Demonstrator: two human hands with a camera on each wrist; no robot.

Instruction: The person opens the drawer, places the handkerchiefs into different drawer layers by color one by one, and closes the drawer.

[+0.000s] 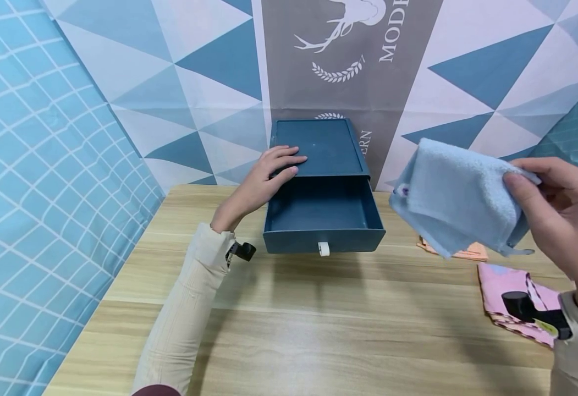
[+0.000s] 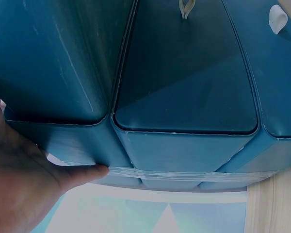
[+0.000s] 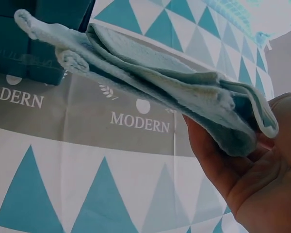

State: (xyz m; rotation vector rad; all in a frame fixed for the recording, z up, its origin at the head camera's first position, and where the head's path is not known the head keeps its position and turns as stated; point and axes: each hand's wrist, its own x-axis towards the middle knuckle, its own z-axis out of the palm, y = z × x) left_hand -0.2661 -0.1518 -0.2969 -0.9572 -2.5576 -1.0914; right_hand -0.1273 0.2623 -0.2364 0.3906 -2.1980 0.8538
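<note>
A dark blue drawer box [image 1: 313, 146] stands at the back of the table, its top drawer [image 1: 324, 240] pulled out towards me and showing a white pull tab [image 1: 324, 249]. My left hand [image 1: 269, 179] rests on the box's top near its left edge, fingers extended, and its thumb [image 2: 85, 175] lies along the box in the left wrist view. Up at the right, my right hand [image 1: 561, 214] pinches a folded light blue towel [image 1: 462, 192] by its right end, thumb on top. The towel hangs above the table, its folded layers [image 3: 160, 92] showing edge-on in the right wrist view.
On the wooden table [image 1: 289, 330], an orange folded cloth [image 1: 474, 252] lies partly behind the towel. A pink folded cloth [image 1: 504, 283] lies nearer at the right, partly under the right wrist. A patterned backdrop [image 1: 209, 71] rises behind the box.
</note>
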